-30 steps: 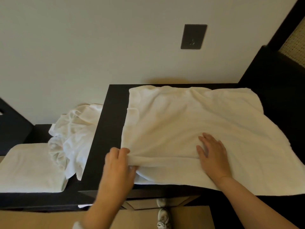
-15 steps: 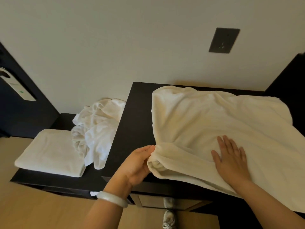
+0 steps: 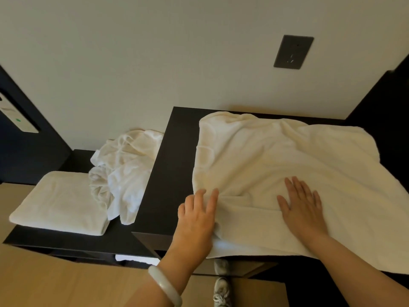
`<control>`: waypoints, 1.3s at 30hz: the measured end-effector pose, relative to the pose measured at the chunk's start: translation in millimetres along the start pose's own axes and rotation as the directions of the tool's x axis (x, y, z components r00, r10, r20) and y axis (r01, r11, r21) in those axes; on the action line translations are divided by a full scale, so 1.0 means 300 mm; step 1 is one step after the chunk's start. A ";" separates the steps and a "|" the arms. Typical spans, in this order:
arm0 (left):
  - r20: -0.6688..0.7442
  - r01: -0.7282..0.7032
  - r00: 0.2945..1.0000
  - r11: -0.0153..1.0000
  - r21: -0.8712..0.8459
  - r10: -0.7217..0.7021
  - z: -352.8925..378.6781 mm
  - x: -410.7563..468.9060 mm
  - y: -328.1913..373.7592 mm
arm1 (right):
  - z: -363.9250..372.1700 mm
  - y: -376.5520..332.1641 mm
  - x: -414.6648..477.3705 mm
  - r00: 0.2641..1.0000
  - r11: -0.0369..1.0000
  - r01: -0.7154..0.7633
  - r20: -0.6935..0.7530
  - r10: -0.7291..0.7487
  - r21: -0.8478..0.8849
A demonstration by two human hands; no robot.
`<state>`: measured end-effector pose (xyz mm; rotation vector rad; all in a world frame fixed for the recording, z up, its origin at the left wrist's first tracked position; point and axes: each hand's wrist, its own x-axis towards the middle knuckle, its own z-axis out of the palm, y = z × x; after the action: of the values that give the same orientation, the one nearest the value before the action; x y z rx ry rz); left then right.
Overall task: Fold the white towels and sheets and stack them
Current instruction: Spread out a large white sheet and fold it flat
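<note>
Nearest in, a pale bracelet (image 3: 164,286) on the left wrist, and a white shoe (image 3: 221,289) down on the floor. Up on the dark tabletop (image 3: 174,173), the left hand (image 3: 197,218) lies at the towel's near left corner, fingers straight and no grip on anything, though the thumb is hidden, possibly under the fold. The right hand (image 3: 303,209) presses flat on the towel (image 3: 287,165), fingers spread, grip wide and holding nothing. The towel sprawls over most of the tabletop, rumpled, its near edge doubled into a band and hanging just past the front. Off left, on a lower tabletop (image 3: 124,240), a folded towel (image 3: 59,202) sits beside a crumpled sheet (image 3: 124,171), the two touching. Beyond, a dark plate (image 3: 293,52) on the wall.
</note>
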<state>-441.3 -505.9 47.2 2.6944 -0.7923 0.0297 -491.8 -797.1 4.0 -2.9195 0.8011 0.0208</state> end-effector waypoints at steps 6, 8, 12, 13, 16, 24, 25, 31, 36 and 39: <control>0.064 -0.060 0.996 0.996 0.072 0.055 -0.065 -0.229 -0.171 | -0.002 0.007 -0.001 1.000 1.000 0.011 -0.001 -0.011 0.008; 0.103 0.084 0.991 0.995 0.044 -0.088 -0.043 -0.297 -0.223 | -0.003 0.009 0.001 1.000 1.000 0.018 -0.002 -0.018 0.005; 0.121 0.397 0.916 0.909 -0.127 -0.384 -0.039 -0.293 -0.270 | -0.003 0.004 0.000 1.000 1.000 0.018 0.014 -0.018 0.001; 0.108 0.422 0.906 0.884 -0.200 -0.408 -0.043 -0.278 -0.273 | -0.001 0.003 0.000 1.000 1.000 0.017 0.017 -0.017 -0.003; 0.116 0.417 0.907 0.827 -0.378 -0.405 -0.063 -0.187 -0.233 | 0.006 0.001 0.002 1.000 1.000 0.017 0.024 -0.017 -0.021; 0.455 0.665 0.744 0.610 -0.431 -0.490 -0.061 0.282 -0.102 | 0.012 0.007 0.002 0.999 0.999 0.034 0.015 -0.034 -0.029; 0.457 0.650 0.757 0.609 -0.455 -0.466 -0.054 0.317 -0.117 | 0.011 0.011 0.001 0.999 0.999 0.038 0.011 -0.038 -0.026; 0.113 0.502 0.843 0.695 -0.516 -0.525 -0.076 0.432 -0.336 | 0.004 0.003 -0.020 0.981 0.981 0.192 0.018 -0.192 0.041; 0.330 0.661 0.740 0.545 -0.516 -0.586 -0.085 0.377 -0.276 | -0.012 -0.012 -0.025 0.981 0.982 0.187 0.044 -0.187 0.018; 0.549 0.723 0.686 0.370 -0.583 -0.477 -0.100 0.229 -0.228 | -0.021 -0.025 -0.028 0.983 0.986 0.166 0.071 -0.167 0.014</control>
<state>-344.7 -478.3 62.3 1.9467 0.2258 -0.7446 -495.2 -787.3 11.4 -2.9488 0.5433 0.1074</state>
